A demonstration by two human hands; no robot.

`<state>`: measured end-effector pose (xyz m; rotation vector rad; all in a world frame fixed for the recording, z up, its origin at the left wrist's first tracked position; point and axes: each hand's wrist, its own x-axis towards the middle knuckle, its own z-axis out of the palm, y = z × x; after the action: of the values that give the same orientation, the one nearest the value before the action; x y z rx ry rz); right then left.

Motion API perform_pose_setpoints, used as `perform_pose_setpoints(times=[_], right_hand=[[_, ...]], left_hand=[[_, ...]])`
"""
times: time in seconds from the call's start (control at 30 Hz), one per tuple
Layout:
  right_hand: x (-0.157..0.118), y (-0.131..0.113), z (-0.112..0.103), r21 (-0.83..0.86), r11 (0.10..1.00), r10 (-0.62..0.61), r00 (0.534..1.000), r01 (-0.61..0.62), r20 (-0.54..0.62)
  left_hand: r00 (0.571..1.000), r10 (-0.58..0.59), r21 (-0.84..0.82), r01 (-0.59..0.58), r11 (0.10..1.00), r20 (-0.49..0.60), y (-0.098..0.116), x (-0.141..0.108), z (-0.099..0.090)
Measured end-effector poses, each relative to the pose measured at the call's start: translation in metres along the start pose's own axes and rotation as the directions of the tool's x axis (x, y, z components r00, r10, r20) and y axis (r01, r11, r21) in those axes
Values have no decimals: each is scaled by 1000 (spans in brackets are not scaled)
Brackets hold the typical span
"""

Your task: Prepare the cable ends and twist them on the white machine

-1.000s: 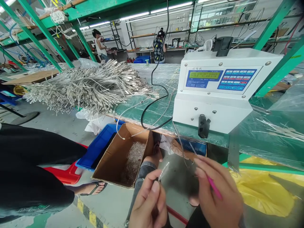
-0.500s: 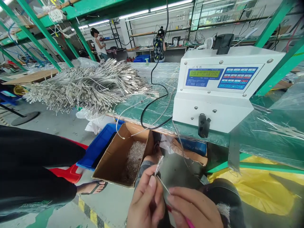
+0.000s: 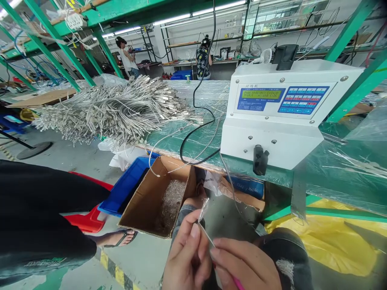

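Note:
My left hand [image 3: 187, 249] pinches a thin pale cable [image 3: 206, 233] near its end, where a small clear plastic piece [image 3: 203, 208] sticks up past the fingertips. The fingers of my right hand [image 3: 242, 262] are closed on the same cable lower down, and a pink tool [image 3: 238, 283] shows under that palm, partly hidden. Both hands are close together over my lap. Ahead of them a white machine [image 3: 272, 129] with a display and blue keypad stands on the green table [image 3: 169, 143].
Left of my hands is an open cardboard box [image 3: 142, 201] with clear scraps, beside a blue bin [image 3: 121, 187]. A large cable bundle [image 3: 121, 108] lies on the table. A person in black [image 3: 45, 217] stands at left. Yellow sacking [image 3: 335, 241] is at right.
My right hand has shifted slightly left, nearer to my left hand. The whole view has moved very little.

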<state>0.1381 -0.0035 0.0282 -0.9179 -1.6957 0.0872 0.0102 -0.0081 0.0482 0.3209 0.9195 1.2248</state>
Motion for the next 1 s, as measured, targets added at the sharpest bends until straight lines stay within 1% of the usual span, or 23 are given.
perform_pose_setpoints(times=[0.3, 0.43, 0.5, 0.6, 0.73, 0.87, 1.0], right_hand=[[-3, 1, 4, -25, 1000, -19, 1000, 19, 0], [-7, 4, 6, -74, 996, -51, 997, 47, -50], [-4, 6, 4, -87, 993, -86, 996, 84, -20], [4, 10, -2, -92, 989, -111, 992, 116, 59], [15, 20, -8, -89, 980, -169, 981, 178, 94], [17, 28, -8, -70, 983, -161, 983, 167, 92], [14, 34, -8, -67, 986, -148, 985, 154, 91]], left_hand=[[1000, 9, -7, -9, 1000, -14, -2, -1, -1], [1000, -9, -29, 9, 1000, -22, -2, -1, 1], [1000, -14, -36, 14, 999, -20, -1, -1, 3], [1000, -17, -37, 17, 999, -3, -2, -2, 2], [998, -31, 10, 31, 999, 46, -7, -2, 1], [995, -58, 50, 54, 997, 83, -8, -1, 3], [995, -61, 74, 55, 996, 82, -5, 1, 7]])
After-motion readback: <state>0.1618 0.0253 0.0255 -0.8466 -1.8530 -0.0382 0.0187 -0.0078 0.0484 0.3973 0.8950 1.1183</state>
